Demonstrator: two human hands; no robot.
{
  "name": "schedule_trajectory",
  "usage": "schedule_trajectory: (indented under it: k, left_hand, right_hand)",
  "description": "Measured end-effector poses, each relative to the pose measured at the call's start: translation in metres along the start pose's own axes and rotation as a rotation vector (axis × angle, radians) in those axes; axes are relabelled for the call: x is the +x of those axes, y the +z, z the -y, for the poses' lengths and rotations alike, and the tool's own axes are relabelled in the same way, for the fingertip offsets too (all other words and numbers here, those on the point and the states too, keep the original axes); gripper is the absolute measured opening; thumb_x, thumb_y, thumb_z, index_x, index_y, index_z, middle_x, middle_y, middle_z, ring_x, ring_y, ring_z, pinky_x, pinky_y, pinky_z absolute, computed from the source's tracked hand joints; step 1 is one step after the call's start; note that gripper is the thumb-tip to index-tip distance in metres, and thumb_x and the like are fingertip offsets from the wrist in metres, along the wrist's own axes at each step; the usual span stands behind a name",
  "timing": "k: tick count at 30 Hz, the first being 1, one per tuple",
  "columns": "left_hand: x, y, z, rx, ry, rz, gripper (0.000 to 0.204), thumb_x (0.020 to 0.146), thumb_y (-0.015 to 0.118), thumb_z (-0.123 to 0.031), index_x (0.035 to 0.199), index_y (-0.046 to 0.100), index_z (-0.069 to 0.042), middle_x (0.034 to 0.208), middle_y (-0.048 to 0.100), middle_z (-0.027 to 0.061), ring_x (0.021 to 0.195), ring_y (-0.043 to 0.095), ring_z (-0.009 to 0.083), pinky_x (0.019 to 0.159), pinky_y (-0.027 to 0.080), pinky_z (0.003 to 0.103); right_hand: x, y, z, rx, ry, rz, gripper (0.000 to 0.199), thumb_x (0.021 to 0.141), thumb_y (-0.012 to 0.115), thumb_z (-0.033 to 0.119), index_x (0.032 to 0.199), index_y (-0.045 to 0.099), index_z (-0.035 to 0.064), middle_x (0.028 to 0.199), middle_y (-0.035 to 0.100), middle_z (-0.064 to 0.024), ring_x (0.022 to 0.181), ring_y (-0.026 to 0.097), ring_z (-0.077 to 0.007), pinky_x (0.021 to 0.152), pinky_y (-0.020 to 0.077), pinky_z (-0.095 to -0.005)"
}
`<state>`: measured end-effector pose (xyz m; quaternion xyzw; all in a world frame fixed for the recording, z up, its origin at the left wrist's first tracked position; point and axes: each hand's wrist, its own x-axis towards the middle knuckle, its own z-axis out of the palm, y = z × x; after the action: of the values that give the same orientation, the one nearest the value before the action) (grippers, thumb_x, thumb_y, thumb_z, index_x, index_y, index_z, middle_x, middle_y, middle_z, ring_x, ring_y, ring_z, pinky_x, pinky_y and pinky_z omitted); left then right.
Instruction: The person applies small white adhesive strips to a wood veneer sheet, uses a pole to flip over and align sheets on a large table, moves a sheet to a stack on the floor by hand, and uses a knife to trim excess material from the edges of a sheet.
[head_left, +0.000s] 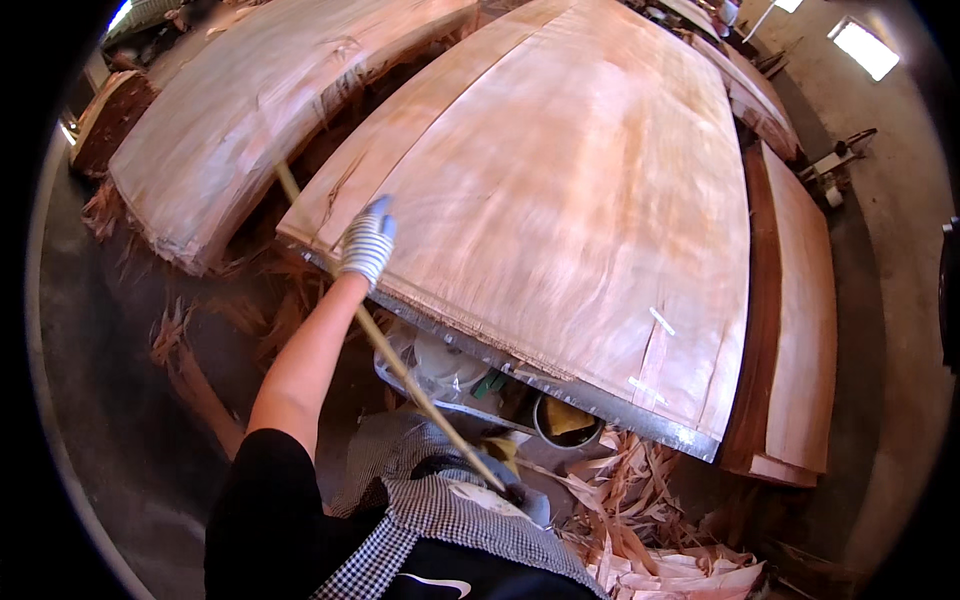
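My left hand point(368, 243), in a blue-and-white striped glove with grey-blue fingertips, reaches to the front left part of a large pale wood veneer sheet point(570, 190). Its fingers look stretched out on the surface. A long thin wooden stick point(415, 388) slants past the sheet's left front corner and beneath my left wrist, down toward my apron point(480, 520). The stick's far end is blurred. Where its near end meets my body there is a dark spot and a grey-blue shape point(536, 505), perhaps my right hand in a glove; its fingers cannot be made out.
The sheet tops a stack with a ragged front edge. Another veneer stack point(230, 120) stands at the left, and a narrower one point(800, 320) at the right. Below the front edge are a round dark container point(567, 420) and torn veneer strips point(640, 500) on the floor.
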<state>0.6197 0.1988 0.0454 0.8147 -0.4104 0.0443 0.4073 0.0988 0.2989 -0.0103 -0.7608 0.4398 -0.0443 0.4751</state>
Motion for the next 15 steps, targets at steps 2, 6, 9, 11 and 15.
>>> schedule_trajectory:
  k: [2,6,9,11,15]
  left_hand:
    - [-0.002,0.001,0.059,0.518,-0.393,0.032,0.045,0.077,0.055,-0.025,0.116,0.047,-0.004,0.114,0.05,0.0206,0.106,0.048,0.032,0.093,0.036,0.036]
    - [-0.002,0.018,0.112,0.371,-0.584,0.271,0.044,0.073,0.061,-0.031,0.103,0.055,-0.001,0.099,0.057,0.0219,0.089,0.057,0.0319,0.079,0.044,0.038]
    - [-0.003,0.015,0.036,0.192,-0.321,0.462,0.028,0.071,0.058,-0.032,0.078,0.064,-0.005,0.076,0.062,0.0163,0.071,0.06,0.0302,0.065,0.047,0.04]
    - [-0.012,0.032,-0.04,0.318,0.054,0.532,0.032,0.071,0.051,-0.032,0.074,0.063,-0.003,0.074,0.06,0.0189,0.069,0.059,0.0307,0.064,0.046,0.042]
    - [-0.02,0.064,-0.12,0.098,0.31,0.69,0.026,0.073,0.055,-0.03,0.077,0.063,-0.005,0.078,0.061,0.0165,0.078,0.059,0.0279,0.071,0.046,0.039]
  right_hand:
    - [-0.013,0.009,-0.001,-0.005,-0.051,0.06,0.033,0.069,0.065,0.033,0.093,0.063,0.0104,0.077,0.062,-0.0139,0.069,0.062,-0.0292,0.06,0.0484,-0.0361]
    - [-0.028,0.025,-0.005,-0.104,0.026,0.133,0.032,0.071,0.061,0.04,0.09,0.063,0.0139,0.076,0.062,-0.0139,0.069,0.06,-0.0318,0.06,0.0475,-0.0394]
    - [-0.034,0.029,0.025,-0.083,0.051,0.071,0.031,0.072,0.06,0.038,0.089,0.063,0.0128,0.079,0.062,-0.0132,0.07,0.061,-0.0306,0.061,0.0474,-0.0384]
    - [-0.039,0.038,0.018,0.034,0.072,-0.023,0.031,0.072,0.062,0.034,0.091,0.063,0.0091,0.08,0.063,-0.0123,0.069,0.061,-0.0269,0.062,0.0477,-0.0361]
    - [-0.03,0.07,-0.011,0.331,0.139,-0.144,0.032,0.07,0.068,0.023,0.092,0.061,0.0003,0.081,0.064,-0.0102,0.071,0.061,-0.0168,0.066,0.0479,-0.0295]
